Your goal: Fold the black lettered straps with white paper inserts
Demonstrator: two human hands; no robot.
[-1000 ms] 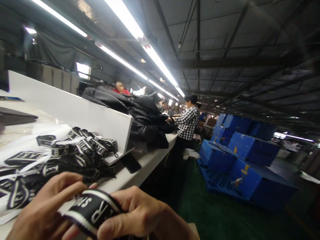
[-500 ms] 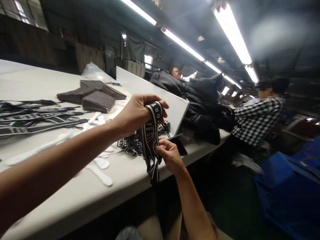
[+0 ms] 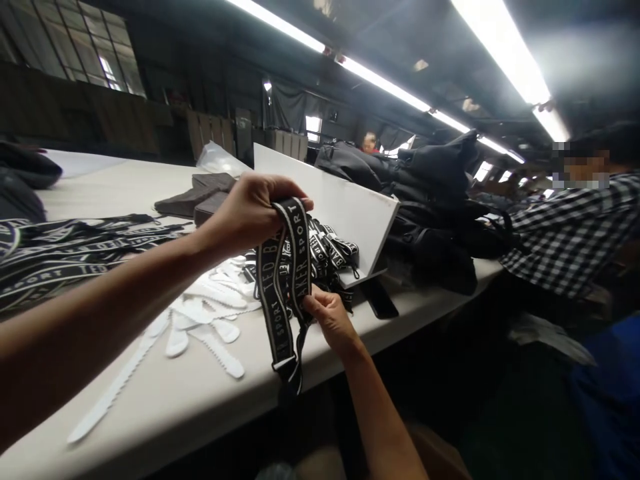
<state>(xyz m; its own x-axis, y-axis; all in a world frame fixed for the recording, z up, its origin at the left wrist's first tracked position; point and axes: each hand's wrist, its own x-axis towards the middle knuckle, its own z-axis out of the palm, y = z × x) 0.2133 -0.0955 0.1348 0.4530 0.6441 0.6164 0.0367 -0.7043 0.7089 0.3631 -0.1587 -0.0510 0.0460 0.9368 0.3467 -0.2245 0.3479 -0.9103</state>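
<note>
A black strap (image 3: 273, 293) with white lettering and pale edge lines hangs in a fold over the table's front edge. My left hand (image 3: 260, 203) is closed around its upper loop. Lower down, my right hand (image 3: 330, 317) pinches the strap's right-hand length between thumb and fingers. Behind it, a pile of similar folded straps (image 3: 320, 253) lies against a white board (image 3: 325, 193). Loose white toothed strips (image 3: 220, 353) are spread on the table to the left of the strap. More straps (image 3: 75, 267) lie stretched out at the far left, partly hidden by my left arm.
The pale table (image 3: 165, 427) runs diagonally away, its front edge below my hands. A dark phone-like slab (image 3: 380, 300) lies by the board. Black bags (image 3: 430, 220) are heaped beyond it. Brown pouches (image 3: 193, 193) sit behind my left hand. A person in a checked shirt (image 3: 575, 233) stands right.
The view has swung left, so the table things sit further right. The strap hangs longer and more spread between my hands, with more of its lettering showing. Both hands keep hold of it.
</note>
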